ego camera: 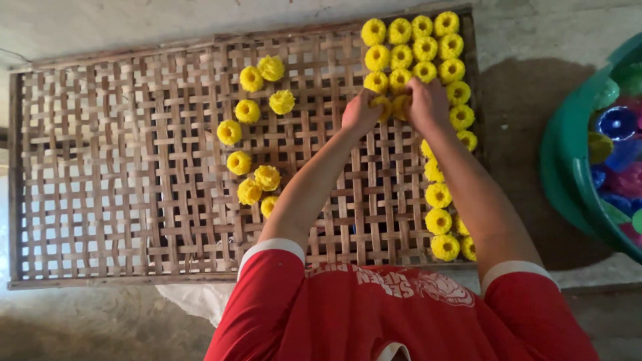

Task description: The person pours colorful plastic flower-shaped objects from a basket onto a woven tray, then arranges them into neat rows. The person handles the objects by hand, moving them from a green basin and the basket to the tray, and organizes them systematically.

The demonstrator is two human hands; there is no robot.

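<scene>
A wide woven bamboo tray (134, 200) of open lattice lies flat on a grey concrete floor (87, 321), which shows through the gaps. To the right of the tray stands a green plastic tub (568, 174) holding blue, pink and green moulds (618, 127). Below the tray's near edge, a person in a red shirt (374, 314) with white-trimmed sleeves leans over it.

On the tray sit round yellow ruffled pieces, each with a small dimple in the middle. A block (414, 50) in the tray's top right corner runs three rows of four and trails on down the right edge. A loose cluster (251, 140) of ten sits left of the tray's centre.

The left hand (361, 112) and right hand (426, 100) meet just below the block, each with its grip closed on a yellow piece (394, 105); the two pieces touch side by side.
</scene>
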